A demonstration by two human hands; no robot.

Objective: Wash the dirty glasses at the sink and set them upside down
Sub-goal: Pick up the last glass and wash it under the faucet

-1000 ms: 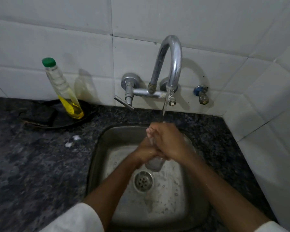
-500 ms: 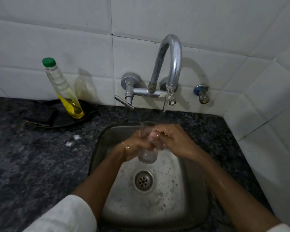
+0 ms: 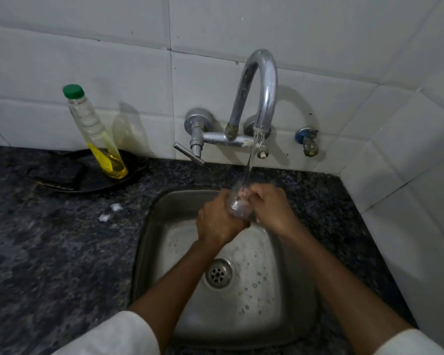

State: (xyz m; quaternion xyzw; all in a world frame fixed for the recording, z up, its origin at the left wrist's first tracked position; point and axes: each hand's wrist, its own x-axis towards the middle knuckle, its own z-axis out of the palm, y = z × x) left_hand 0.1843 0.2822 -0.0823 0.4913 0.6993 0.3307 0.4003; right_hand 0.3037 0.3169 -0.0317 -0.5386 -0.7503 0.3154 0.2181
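A clear drinking glass (image 3: 237,207) is held over the steel sink (image 3: 149,252), right under the water running from the curved chrome tap (image 3: 262,85). My left hand (image 3: 217,221) grips the glass from the left, fingers curled round it. My right hand (image 3: 269,206) holds it from the right, fingers curled at its rim where the stream lands. Most of the glass is hidden between the two hands.
A clear bottle with a green cap and yellow liquid (image 3: 98,139) stands on a black pan (image 3: 87,178) at the back left of the dark granite counter (image 3: 49,252). Two white foam specks (image 3: 110,212) lie near the sink's left rim. A small blue-handled valve (image 3: 306,140) sticks out of the tiled wall.
Both hands have lifted the glass up and back toward the tap stream. The glass, upright and partly visible half a second ago, is now mostly covered by the hands.
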